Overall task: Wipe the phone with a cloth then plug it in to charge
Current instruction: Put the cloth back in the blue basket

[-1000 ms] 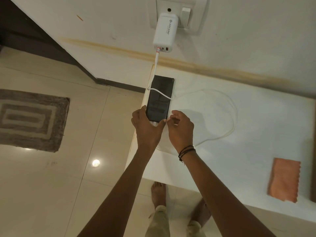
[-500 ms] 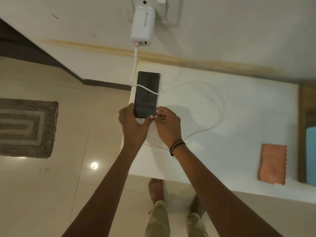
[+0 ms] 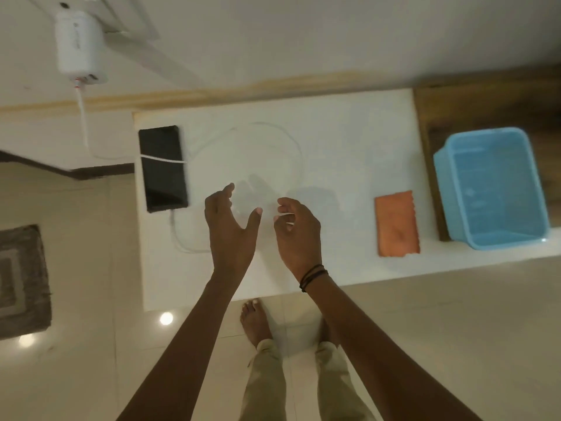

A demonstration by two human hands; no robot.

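Note:
A black phone [image 3: 163,168] lies flat at the left edge of the white table [image 3: 334,141], screen dark. A white cable [image 3: 185,244] enters its near end, loops over the table, crosses the screen and runs up to a white charger [image 3: 79,50] in the wall socket. An orange cloth [image 3: 397,223] lies on the table to the right. My left hand [image 3: 229,226] hovers right of the phone, fingers spread, holding nothing. My right hand [image 3: 299,233] hangs beside it, fingers loosely curled and apart, also empty.
A blue plastic tub [image 3: 491,189] stands on a wooden surface [image 3: 473,98] at the right end. A grey patterned mat [image 3: 21,281] lies on the tiled floor at the left. My bare feet and trouser legs [image 3: 267,375] are below the table's near edge.
Both hands have let go of the phone's near end and pulled back to the right. The view has swung right, bringing the blue tub into sight.

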